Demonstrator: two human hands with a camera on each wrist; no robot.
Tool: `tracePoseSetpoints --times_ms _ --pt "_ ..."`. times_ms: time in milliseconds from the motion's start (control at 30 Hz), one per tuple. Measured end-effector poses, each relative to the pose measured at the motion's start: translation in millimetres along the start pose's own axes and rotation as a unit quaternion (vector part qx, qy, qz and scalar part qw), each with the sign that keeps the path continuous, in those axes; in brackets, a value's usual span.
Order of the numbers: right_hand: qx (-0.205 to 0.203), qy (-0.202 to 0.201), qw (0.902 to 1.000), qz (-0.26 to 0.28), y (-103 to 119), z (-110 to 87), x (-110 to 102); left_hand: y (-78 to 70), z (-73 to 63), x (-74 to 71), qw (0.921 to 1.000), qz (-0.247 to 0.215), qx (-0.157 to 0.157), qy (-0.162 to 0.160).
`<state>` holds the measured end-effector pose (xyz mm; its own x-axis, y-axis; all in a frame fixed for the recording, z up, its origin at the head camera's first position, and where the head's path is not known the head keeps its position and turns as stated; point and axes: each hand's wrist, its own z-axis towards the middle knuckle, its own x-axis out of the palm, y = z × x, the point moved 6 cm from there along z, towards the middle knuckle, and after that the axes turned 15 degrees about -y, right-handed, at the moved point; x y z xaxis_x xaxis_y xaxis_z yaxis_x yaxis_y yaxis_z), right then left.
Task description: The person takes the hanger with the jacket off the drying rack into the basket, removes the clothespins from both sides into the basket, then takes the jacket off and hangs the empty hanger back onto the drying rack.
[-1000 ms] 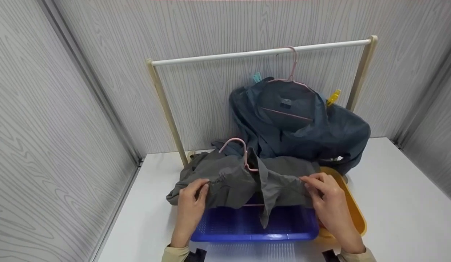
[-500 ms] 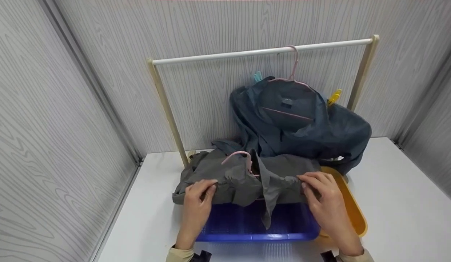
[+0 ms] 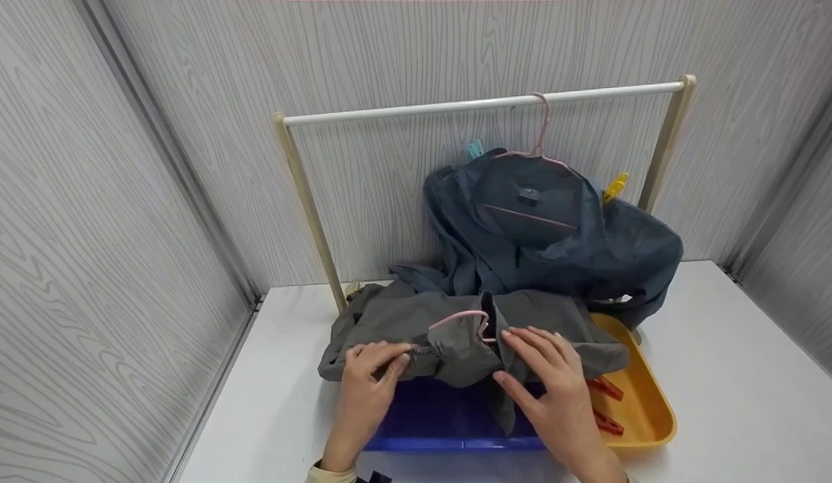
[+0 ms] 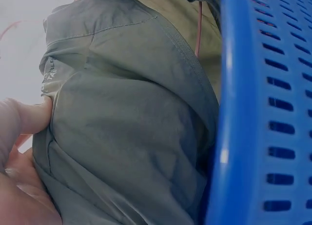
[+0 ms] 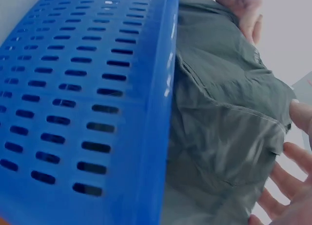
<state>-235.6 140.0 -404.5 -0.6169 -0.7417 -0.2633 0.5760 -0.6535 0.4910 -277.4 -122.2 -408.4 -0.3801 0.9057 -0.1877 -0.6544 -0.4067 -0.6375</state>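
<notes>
Left hand (image 3: 362, 379): a fold of the grey jacket (image 3: 396, 322) is pinched between thumb and fingers. Beside the thumb, in the left wrist view, white lettering (image 4: 51, 73) is seen side-on, beginning "TA", the remainder uncertain. Grey jacket: laid over the blue basket (image 3: 416, 445), below the rack (image 3: 389, 113); a pink hanger (image 3: 468, 312) protrudes at its collar. Tan lining and a length of hanger are shown inside by the left wrist view; slotted basket walls are shown by both wrist views. Right hand (image 3: 560, 392): fingers extended, front edge touched. Dark blue jacket (image 3: 557, 265): hung behind on a second hanger (image 3: 542, 127); neck label (image 3: 527, 195) too small to be read. Yellow tray (image 3: 651, 416): red clothespins (image 3: 607, 389) held inside, shown by the head view.
</notes>
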Motion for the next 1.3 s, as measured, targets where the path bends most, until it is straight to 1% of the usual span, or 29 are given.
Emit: tracePoseSetpoints --times_ms 67,167,233,300,400,500,667,767,867,933,1033,1100,1167,1300 --pt "-0.014 -0.023 0.9996 -0.008 -2 1.5 -2 0.5 -0.3 -0.7 1.0 -0.006 -0.006 -0.001" --pt "-0.013 -0.053 0.9982 -0.024 -8 3.8 -8 1.6 -0.3 -3.0 0.9996 -0.016 -0.021 -0.004" --pt "-0.014 -0.068 0.9969 -0.036 -12 5.1 -10 2.1 0.3 -5.9 0.9994 -0.021 -0.024 -0.013" --pt "-0.01 -0.071 0.9965 -0.044 -16 6.9 -12 2.1 1.6 -10.0 0.9991 -0.024 -0.026 -0.023" --pt "-0.015 -0.073 0.9962 -0.045 -21 10.3 -12 3.3 4.1 -17.8 0.9981 -0.023 -0.025 -0.051" --pt "-0.018 -0.074 0.9961 -0.045 -27 12.8 -13 4.9 6.2 -24.2 0.9968 -0.017 -0.031 -0.072" --pt "-0.021 -0.086 0.9951 -0.045 -40 14.9 -18 9.2 7.8 -28.2 0.9949 -0.002 -0.034 -0.095" --pt "-0.016 -0.079 0.9962 -0.034 -47 16.8 -22 10.9 8.3 -27.2 0.9951 0.003 -0.035 -0.093" --pt "-0.004 -0.073 0.9969 -0.029 -54 20.4 -29 13.1 9.4 -26.7 0.9966 0.009 -0.034 -0.075" --pt "0.008 -0.073 0.9967 -0.034 -58 23.5 -35 16.4 10.4 -29.6 0.9971 0.019 -0.031 -0.067" --pt "0.031 -0.077 0.9957 -0.041 -62 26.5 -44 23.4 11.5 -37.1 0.9962 0.042 -0.028 -0.072" --pt "0.04 -0.08 0.9951 -0.043 -64 27.4 -48 29.3 11.2 -40.0 0.9948 0.054 -0.032 -0.08" --pt "0.039 -0.083 0.9949 -0.044 -64 28.1 -50 35.1 9.9 -37.8 0.9934 0.071 -0.036 -0.083" --pt "0.035 -0.081 0.9948 -0.05 -67 26.8 -49 46.5 4.4 -24.7 0.9896 0.107 -0.042 -0.087"
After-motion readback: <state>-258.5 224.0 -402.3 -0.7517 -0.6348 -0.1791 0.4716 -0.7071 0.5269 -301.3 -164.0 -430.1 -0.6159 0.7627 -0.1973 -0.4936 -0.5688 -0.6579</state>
